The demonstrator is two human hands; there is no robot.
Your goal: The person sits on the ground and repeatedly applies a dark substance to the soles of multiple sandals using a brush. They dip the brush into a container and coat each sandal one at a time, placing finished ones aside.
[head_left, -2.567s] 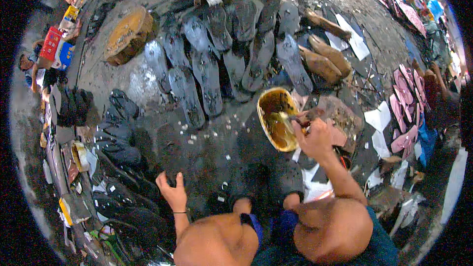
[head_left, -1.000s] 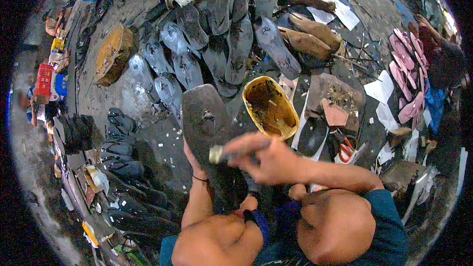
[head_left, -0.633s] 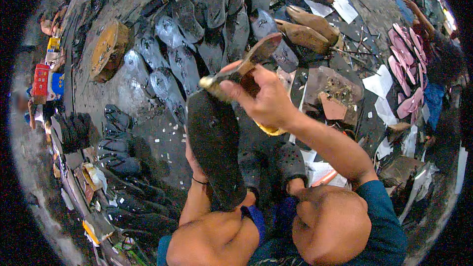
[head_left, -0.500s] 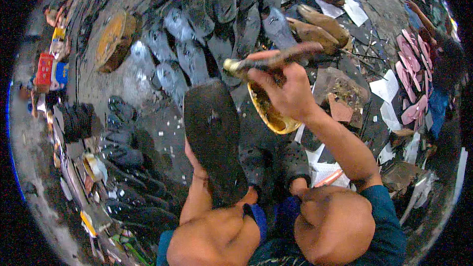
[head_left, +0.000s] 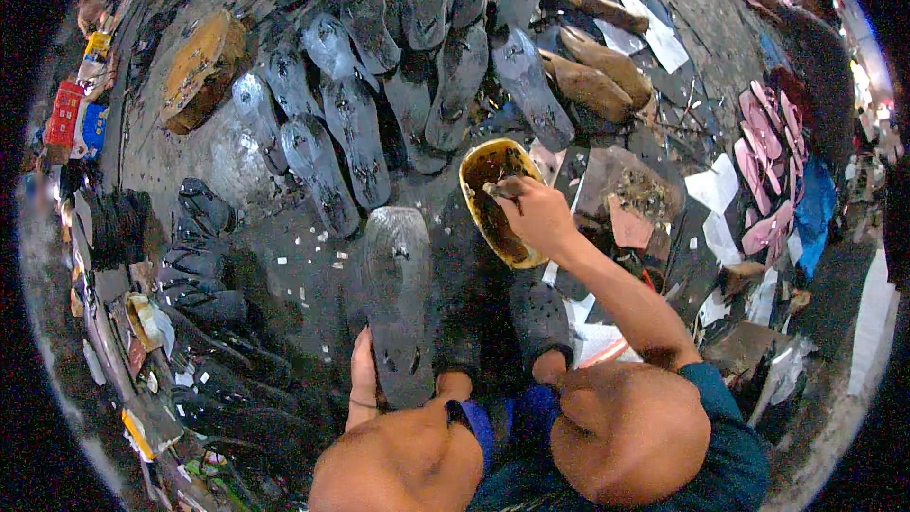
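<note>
My left hand (head_left: 363, 368) grips the left edge of a black sandal sole (head_left: 398, 299), which stands lengthwise before my left knee with small holes in it. Its upper part looks shiny; most of my fingers are hidden behind it. My right hand (head_left: 536, 220) is closed around a short stick-like brush (head_left: 502, 189) over the yellow cut-open tub (head_left: 466, 199). The brush's pale end shows by my fingers, and its lower part is hidden in the tub. Dark, sticky-looking stuff coats the tub's inside.
Several dark soles (head_left: 355, 137) lie ahead. Brown wooden shoe lasts (head_left: 597, 76) and a wooden block (head_left: 204, 71) are beyond. Black straps (head_left: 204, 294) lie left, pink soles (head_left: 763, 161) and white paper (head_left: 713, 183) right. My shoe (head_left: 542, 313) is beside the tub.
My right hand has lowered the brush from above the tub's far edge down into it. The sole has dropped slightly and tilted, and its surface now catches more light.
</note>
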